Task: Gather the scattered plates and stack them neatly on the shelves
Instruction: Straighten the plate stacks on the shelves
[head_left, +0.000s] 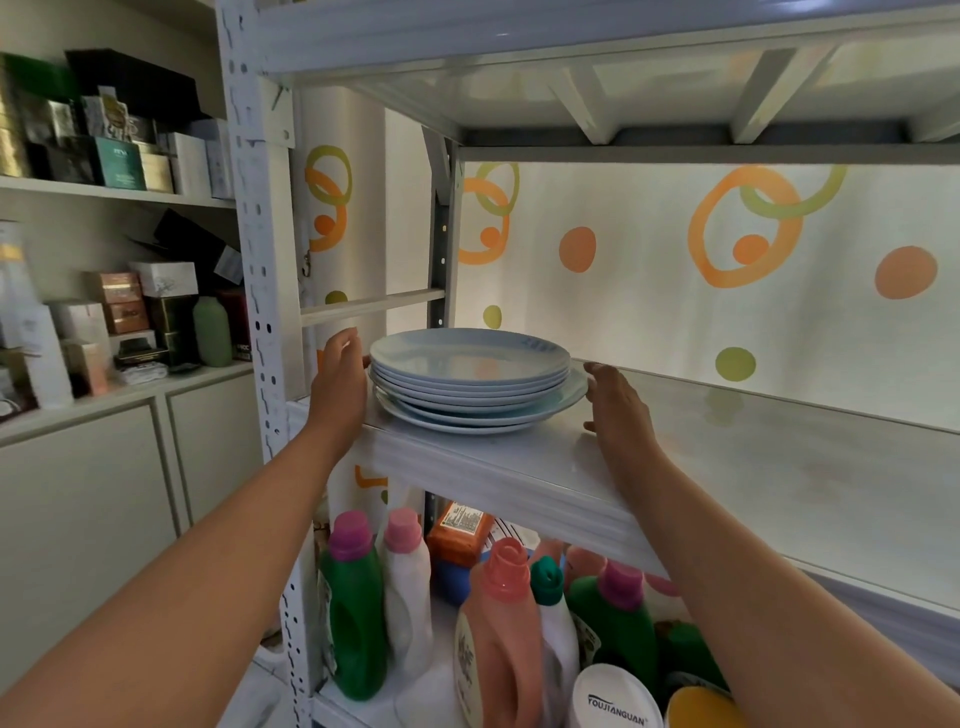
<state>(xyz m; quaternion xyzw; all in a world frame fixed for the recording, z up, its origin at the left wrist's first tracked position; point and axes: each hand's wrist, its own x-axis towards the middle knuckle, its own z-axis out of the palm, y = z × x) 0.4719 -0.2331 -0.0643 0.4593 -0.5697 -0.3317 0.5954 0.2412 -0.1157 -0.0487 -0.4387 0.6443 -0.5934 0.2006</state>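
A stack of several pale blue plates rests on the white shelf near its left end. The lower plates are wider than the upper ones. My left hand is at the stack's left side, fingers apart and curved toward the rims. My right hand is at the stack's right side, palm facing the plates, fingertips at or just off the widest plate's rim. Neither hand is closed around a plate.
A white perforated metal upright stands just left of my left arm. Below the shelf crowd several detergent bottles. A curtain with orange and green circles backs the shelf. Boxes fill a cabinet at the left.
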